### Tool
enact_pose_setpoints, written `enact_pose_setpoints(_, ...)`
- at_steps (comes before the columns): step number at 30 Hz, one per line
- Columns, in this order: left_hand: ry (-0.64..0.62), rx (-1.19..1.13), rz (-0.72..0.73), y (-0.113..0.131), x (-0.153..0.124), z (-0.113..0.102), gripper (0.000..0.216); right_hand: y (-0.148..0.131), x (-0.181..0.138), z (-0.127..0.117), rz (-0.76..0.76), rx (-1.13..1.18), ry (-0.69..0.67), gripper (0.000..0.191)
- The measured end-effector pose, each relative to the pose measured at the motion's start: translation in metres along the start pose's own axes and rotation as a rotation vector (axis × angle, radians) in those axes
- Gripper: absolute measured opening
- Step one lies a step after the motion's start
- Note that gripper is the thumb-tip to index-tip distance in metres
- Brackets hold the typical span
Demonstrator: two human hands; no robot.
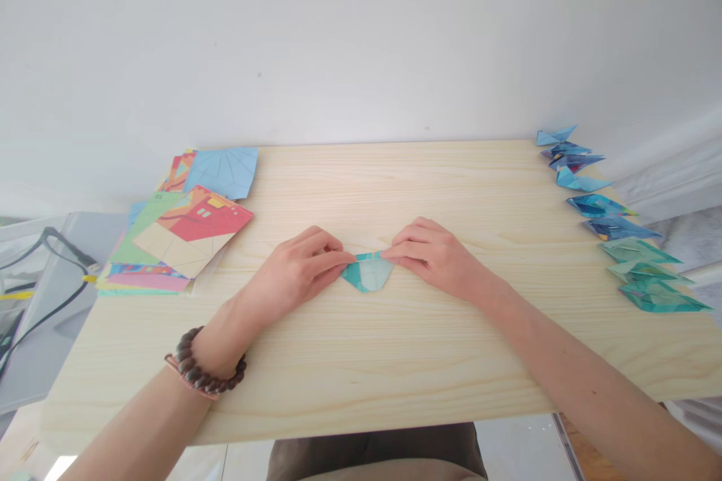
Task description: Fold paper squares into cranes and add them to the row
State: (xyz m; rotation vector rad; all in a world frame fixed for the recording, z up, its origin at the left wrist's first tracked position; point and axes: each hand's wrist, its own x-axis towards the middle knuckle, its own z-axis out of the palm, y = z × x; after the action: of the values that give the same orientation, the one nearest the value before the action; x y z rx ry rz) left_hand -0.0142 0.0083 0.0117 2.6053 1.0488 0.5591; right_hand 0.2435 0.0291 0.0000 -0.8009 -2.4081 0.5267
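Note:
A small folded piece of teal and pale green origami paper [369, 274] lies on the wooden table in front of me. It has a straight upper edge with a narrow folded strip and a tapered lower edge. My left hand [307, 263] pinches its upper left corner between thumb and fingers. On the opposite side, my right hand [432, 255] pinches the upper right corner the same way. The fingertips cover both corners of the paper. A dark beaded bracelet [195, 368] circles my left wrist.
Loose sheets of printed origami paper [192, 233] are piled at the table's left. Several folded blue and green paper figures [601, 207] stand in a row along the right edge. A white wall [361, 37] rises behind the table [361, 368]. Black cables [50, 240] lie beyond the left edge.

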Motion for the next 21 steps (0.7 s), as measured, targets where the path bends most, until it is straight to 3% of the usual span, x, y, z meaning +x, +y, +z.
enact_pose_setpoints(6, -0.015, 0.047, -0.008, 0.003, -0.002, -0.001, 0.018, 0.003, -0.004, 0.004, -0.043, -0.104, 0.011, 0.024)
enact_pose_setpoints(14, -0.038, 0.192, 0.152, 0.001, -0.011, -0.003, 0.029, -0.003, -0.006, 0.002, -0.160, -0.326, -0.039, 0.031)
enact_pose_setpoints(21, -0.083, 0.212, 0.195, 0.004, -0.011, -0.008, 0.033, -0.003, -0.007, 0.001, -0.204, -0.385, -0.073, 0.028)
